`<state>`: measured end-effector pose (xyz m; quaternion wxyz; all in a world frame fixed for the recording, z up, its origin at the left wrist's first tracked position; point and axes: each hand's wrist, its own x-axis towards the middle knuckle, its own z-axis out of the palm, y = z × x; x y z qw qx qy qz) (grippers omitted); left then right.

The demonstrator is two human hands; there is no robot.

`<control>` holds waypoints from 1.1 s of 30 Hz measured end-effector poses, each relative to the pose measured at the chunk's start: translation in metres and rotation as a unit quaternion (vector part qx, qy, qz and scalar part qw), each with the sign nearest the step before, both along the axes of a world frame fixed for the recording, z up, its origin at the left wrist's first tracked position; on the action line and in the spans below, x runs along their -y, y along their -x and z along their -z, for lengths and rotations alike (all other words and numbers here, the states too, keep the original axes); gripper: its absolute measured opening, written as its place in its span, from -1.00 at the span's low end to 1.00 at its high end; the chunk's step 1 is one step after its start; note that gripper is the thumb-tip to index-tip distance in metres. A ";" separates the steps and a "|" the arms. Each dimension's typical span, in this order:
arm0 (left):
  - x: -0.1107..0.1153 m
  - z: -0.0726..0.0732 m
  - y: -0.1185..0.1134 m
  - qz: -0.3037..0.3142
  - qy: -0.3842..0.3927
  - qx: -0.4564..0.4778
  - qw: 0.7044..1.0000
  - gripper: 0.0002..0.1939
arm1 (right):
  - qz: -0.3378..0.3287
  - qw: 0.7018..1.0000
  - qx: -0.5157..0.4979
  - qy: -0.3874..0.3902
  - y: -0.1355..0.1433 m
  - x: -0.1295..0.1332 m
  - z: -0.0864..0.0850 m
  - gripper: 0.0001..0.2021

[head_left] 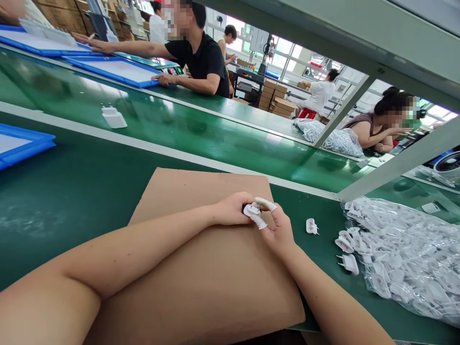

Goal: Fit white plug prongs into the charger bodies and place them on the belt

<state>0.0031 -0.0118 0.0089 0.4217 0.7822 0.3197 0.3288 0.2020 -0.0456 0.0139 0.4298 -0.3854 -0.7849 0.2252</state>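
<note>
Over a sheet of brown cardboard [201, 268], my two hands meet around a small white plug adapter [251, 210]. My left hand [233, 209] is closed on the adapter from the left, most of its fingers hidden behind the thumb side. White covers sit on the thumb and forefinger of my right hand [280, 229], which pinches the adapter from the right. Just right of that hand, a loose plug piece [311, 226] with metal pins lies on the green table. Two more plug pieces, one with pins showing [349, 264], lie beside a clear bag.
The clear bag [413, 258] full of white plug pieces covers the right side. A white charger [114, 117] rests on the green conveyor [201, 129] ahead. Blue-rimmed trays [27, 143] are at left. A slanted metal post [398, 160] stands at right. Co-workers sit across.
</note>
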 end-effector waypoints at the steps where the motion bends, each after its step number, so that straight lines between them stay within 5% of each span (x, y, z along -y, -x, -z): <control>1: 0.000 0.001 0.000 -0.010 -0.002 -0.002 1.000 -0.85 | 0.003 1.000 0.004 -0.007 0.000 0.000 0.000 -0.70; 18: -0.001 0.002 -0.001 -0.028 0.003 -0.035 0.999 -0.75 | 0.041 0.992 0.085 -0.082 0.000 -0.006 -0.003 -0.71; 33: -0.001 0.001 0.001 -0.037 0.031 -0.048 0.998 -0.72 | 0.017 0.999 0.042 -0.015 -0.002 -0.013 -0.008 -0.81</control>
